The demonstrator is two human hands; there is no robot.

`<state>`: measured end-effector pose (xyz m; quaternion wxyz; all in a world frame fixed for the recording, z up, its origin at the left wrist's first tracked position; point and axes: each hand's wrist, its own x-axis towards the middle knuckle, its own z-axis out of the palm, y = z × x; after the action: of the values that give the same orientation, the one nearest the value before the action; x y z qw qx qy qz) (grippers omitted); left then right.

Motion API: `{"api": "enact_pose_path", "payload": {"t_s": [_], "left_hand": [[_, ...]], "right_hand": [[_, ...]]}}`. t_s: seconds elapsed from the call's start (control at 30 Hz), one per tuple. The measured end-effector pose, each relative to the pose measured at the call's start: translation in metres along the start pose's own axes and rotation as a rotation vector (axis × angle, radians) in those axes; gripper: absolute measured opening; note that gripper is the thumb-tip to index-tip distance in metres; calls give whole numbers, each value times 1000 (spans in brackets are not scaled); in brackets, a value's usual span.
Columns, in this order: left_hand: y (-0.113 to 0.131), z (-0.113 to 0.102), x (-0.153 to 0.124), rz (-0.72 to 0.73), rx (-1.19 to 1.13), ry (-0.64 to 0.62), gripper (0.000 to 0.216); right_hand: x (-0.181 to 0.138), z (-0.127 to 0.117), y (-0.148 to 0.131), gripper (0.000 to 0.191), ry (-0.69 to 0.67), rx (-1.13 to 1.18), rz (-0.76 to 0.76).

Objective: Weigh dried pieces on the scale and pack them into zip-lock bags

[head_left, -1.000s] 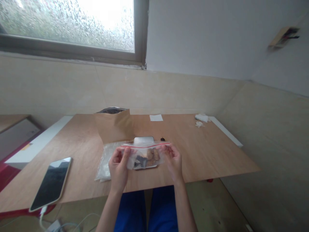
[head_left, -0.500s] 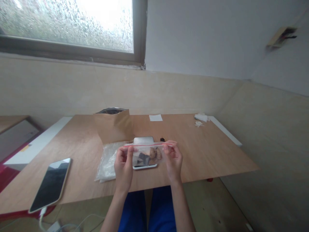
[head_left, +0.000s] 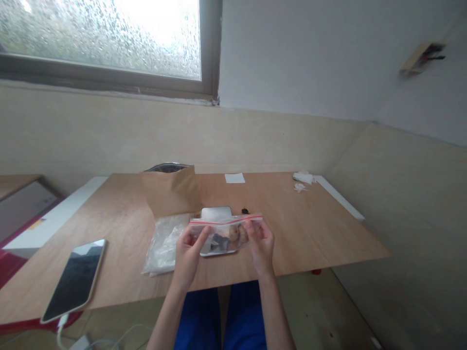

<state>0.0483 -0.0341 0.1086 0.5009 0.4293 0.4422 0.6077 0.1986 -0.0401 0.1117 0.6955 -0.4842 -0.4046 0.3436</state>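
Between my two hands is a clear zip bag (head_left: 222, 234) with a red line along its top and brown and dark dried pieces inside. My left hand (head_left: 190, 249) pinches its left upper part, thumb laid below the red strip. My right hand (head_left: 261, 243) grips the right end, thumb near the seal. Just beneath the bag sits a small white scale (head_left: 216, 212), partly covered by it. A stack of clear plastic bags (head_left: 162, 248) lies by my left hand. A small dark piece (head_left: 245, 211) rests beyond the bag.
An open brown paper pouch (head_left: 171, 192) stands behind the plastic bags. A phone (head_left: 75, 279) with a white cable (head_left: 62, 328) lies at the table's left front edge. A white paper (head_left: 234, 178) and crumpled white scraps (head_left: 302, 178) are at the back of the wooden table (head_left: 321, 233).
My left thumb has moved right and inward along the bag's upper edge. My right fingers have shifted slightly, and the bag's top strip is now a little bent.
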Motion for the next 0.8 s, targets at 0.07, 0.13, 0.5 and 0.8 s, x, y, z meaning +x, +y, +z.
{"api": "enact_pose_path", "payload": {"t_s": [0.07,0.13,0.5,0.8], "left_hand": [[-1,-1,0,-18,22,17,29],[-1,-1,-1,-24,10,46,28],[4,2,-1,-55,-161,79,20],[0,-1,-3,-42,-16,-22,25]], "right_hand": [[0,0,0,23,-9,-5,-5],[-1,1,0,22,-22,-8,-13],[-5,6,5,18,16,6,-6],[-5,7,14,21,-44,117,92]]}}
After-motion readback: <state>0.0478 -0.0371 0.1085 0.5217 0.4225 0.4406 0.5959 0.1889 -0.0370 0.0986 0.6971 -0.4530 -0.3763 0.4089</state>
